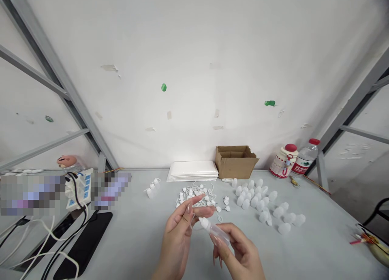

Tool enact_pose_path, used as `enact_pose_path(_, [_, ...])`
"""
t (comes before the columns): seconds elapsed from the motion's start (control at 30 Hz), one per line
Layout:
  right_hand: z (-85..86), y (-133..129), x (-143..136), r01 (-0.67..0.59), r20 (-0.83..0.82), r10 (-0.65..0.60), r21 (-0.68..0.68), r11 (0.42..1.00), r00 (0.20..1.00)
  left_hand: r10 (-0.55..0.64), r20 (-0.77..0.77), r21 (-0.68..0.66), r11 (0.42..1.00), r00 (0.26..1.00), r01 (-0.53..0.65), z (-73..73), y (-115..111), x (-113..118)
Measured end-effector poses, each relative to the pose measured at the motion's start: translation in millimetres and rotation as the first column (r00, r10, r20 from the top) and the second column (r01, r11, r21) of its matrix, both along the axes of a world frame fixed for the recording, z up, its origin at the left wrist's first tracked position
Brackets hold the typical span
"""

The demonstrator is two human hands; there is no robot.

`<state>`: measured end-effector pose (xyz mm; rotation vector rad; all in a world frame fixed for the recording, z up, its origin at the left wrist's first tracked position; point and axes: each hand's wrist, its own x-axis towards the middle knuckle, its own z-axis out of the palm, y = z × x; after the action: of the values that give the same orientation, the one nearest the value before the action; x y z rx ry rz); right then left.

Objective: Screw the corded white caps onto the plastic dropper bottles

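In the head view my right hand (235, 247), at the bottom centre, is closed on a small translucent bottle (219, 233) with a white pointed tip, which leans up and to the left. Just left of it, my left hand (182, 227) pinches a thin white cord loop (192, 224) between thumb and fingers, close to the bottle's tip. Behind the hands lies a pile of small white caps with cords (197, 193). Several translucent white bottles (255, 201) stand in a group to the right. A few more bottles (152, 189) are at the left.
At the wall are a stack of white sheets (193, 170) and an open cardboard box (235, 166). A red-lidded jar (283, 162) and a plastic bottle (306, 156) stand at the back right. A power strip (80, 191), cables and a black slab (86, 243) occupy the left.
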<state>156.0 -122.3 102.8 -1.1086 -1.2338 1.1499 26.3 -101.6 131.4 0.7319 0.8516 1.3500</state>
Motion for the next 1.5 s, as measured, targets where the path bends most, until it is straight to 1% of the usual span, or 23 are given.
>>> enact_pose_path(0.17, [1.2, -0.3, 2.1, 0.040, 0.081, -0.042, 0.032, 0.999, 0.996, -0.042, -0.192, 0.027, 0.998, 0.981, 0.048, -3.1, 2.9, -5.1])
enact_pose_path(0.27, [2.6, 0.2, 3.7, 0.051, 0.125, -0.057, 0.047, 0.998, 0.990, -0.036, -0.296, 0.044, 0.998, 0.955, 0.051, -3.9, 4.3, -7.3])
enact_pose_path(0.4, [2.7, 0.4, 3.5, 0.038, 0.166, -0.042, 0.027, 0.999, 0.985, -0.031, -0.373, 0.072, 0.995, 0.927, 0.062, -4.5, 5.3, -8.2])
enact_pose_path(0.5, [1.2, 1.3, 2.4, 0.015, 0.162, -0.014, -0.002, 1.000, 0.987, -0.047, -0.405, 0.074, 0.994, 0.913, 0.084, -6.3, 6.2, -9.6])
enact_pose_path(0.6, [0.4, 4.3, 2.3, -0.015, 0.119, 0.020, -0.049, 0.999, 0.993, -0.083, -0.388, 0.067, 0.991, 0.918, 0.118, -8.0, 8.3, -11.7])
enact_pose_path(0.67, [0.5, 7.2, 2.8, -0.048, 0.039, 0.052, -0.092, 0.995, 0.998, -0.094, -0.315, 0.056, 0.992, 0.944, 0.117, -8.0, 10.2, -12.7])
enact_pose_path(0.73, [0.6, 9.9, 3.4, -0.077, -0.055, 0.071, -0.131, 0.988, 0.996, -0.062, -0.234, 0.041, 0.996, 0.970, 0.073, -7.2, 12.1, -13.4])
enact_pose_path(0.8, [0.0, 11.8, 3.7, -0.087, -0.115, 0.070, -0.149, 0.985, 0.991, -0.007, -0.193, 0.033, 0.999, 0.981, 0.013, -6.5, 13.7, -13.5])
enact_pose_path(0.87, [-1.2, 12.6, 3.8, -0.083, -0.133, 0.063, -0.151, 0.985, 0.989, 0.024, -0.200, 0.045, 0.999, 0.980, -0.015, -6.7, 14.9, -13.3])
enact_pose_path(1.0, [-3.0, 12.5, 3.8, -0.079, -0.141, 0.058, -0.148, 0.986, 0.988, 0.020, -0.262, 0.091, 0.996, 0.965, 0.004, -9.6, 15.8, -11.1])
enact_pose_path(1.2, [-4.6, 11.3, 3.3, -0.069, -0.136, 0.047, -0.158, 0.985, 0.990, 0.054, -0.309, 0.061, 0.997, 0.950, -0.037, -12.6, 12.7, -5.4])
enact_pose_path(1.3, [-7.6, 10.1, 1.9, -0.067, -0.150, 0.045, -0.149, 0.986, 0.988, 0.086, -0.327, 0.064, 0.996, 0.941, -0.068, -13.6, 10.2, -3.1])
enact_pose_path(1.37, [-9.7, 9.8, 0.8, -0.067, -0.159, 0.045, -0.134, 0.989, 0.986, 0.089, -0.333, 0.072, 0.995, 0.939, -0.069, -15.2, 9.5, -2.1])
enact_pose_path(1.43, [-10.7, 10.7, 0.3, -0.082, -0.178, 0.060, -0.125, 0.989, 0.982, 0.092, -0.334, 0.084, 0.994, 0.938, -0.068, -17.8, 9.1, -1.5])
enact_pose_path(1.5, [-10.7, 13.0, 0.5, -0.125, -0.205, 0.099, -0.117, 0.985, 0.974, 0.111, -0.322, 0.103, 0.991, 0.940, -0.081, -21.1, 8.4, -0.8])
